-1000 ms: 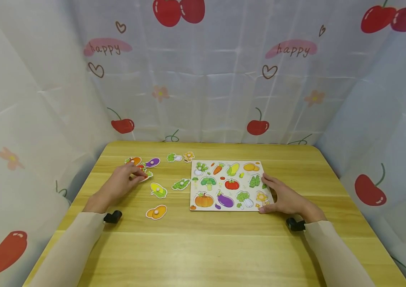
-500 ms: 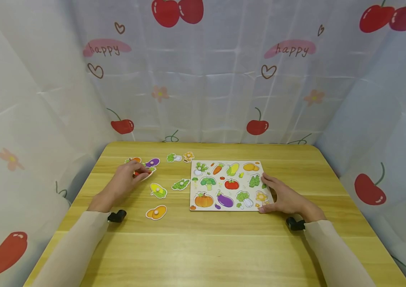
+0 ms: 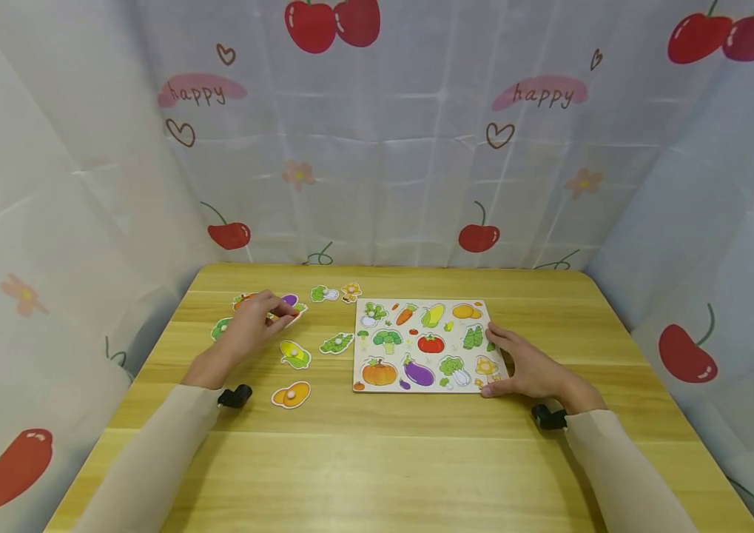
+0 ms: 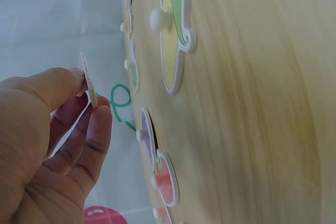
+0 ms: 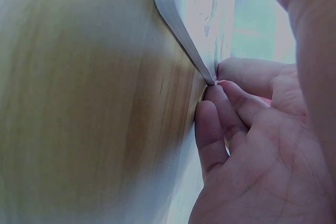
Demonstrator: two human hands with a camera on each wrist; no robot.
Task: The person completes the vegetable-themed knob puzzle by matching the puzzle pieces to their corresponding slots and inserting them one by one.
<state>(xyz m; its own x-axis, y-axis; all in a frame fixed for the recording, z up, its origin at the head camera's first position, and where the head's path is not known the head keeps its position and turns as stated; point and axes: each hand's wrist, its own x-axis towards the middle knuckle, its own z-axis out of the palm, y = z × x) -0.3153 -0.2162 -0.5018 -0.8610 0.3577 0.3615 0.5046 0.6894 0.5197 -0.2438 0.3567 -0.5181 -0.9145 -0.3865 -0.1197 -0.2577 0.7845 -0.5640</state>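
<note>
My left hand [image 3: 253, 322] pinches a carrot puzzle piece [image 3: 297, 314] above the table. In the left wrist view that piece [image 4: 89, 80] shows edge-on between thumb and fingertips. Beneath and behind the hand lie an eggplant piece [image 3: 291, 300] and a pumpkin piece [image 3: 243, 301]; a red tomato piece [image 4: 168, 179] appears only in the left wrist view. With thumb at the front corner and fingers along the right edge, my right hand [image 3: 533, 368] holds the wooden vegetable puzzle board [image 3: 430, 383], which lies flat.
Loose knobbed pieces lie left of the board: corn [image 3: 295, 354], potato [image 3: 291, 395], a green leafy one [image 3: 337, 342], bok choy [image 3: 324, 294], mushroom [image 3: 351, 292] and broccoli [image 3: 220, 329]. A printed curtain [image 3: 377, 200] stands behind the table.
My left hand has moved right and slightly away from me, carrying the carrot piece off the pile and uncovering the broccoli piece. My right hand and the board have stayed put.
</note>
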